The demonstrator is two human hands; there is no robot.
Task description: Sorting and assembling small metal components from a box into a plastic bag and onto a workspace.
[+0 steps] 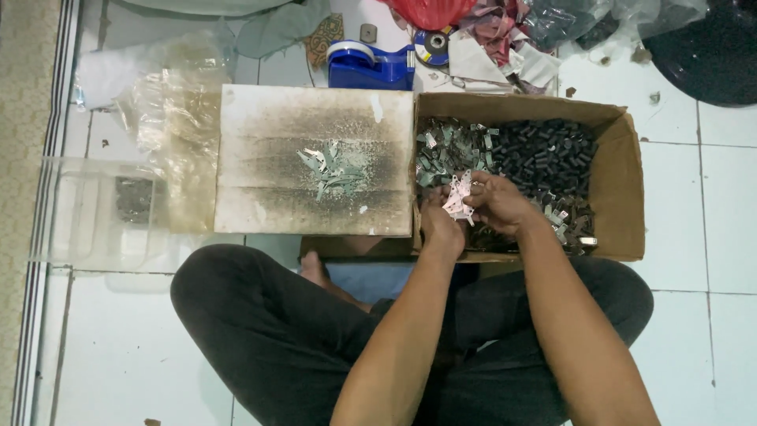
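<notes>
An open cardboard box on the floor holds several small silver metal clips at its left and black cylindrical pieces at its right. Both hands are inside the box at its near left. My left hand and my right hand together hold a bunch of pale pinkish-white metal pieces between the fingers. A stained white board lies left of the box, with a small pile of silver clips on its middle.
I sit cross-legged on white floor tiles, dark trousers below the board. A clear plastic container stands at left, a blue tape dispenser behind the board, and plastic bags and scraps at the back.
</notes>
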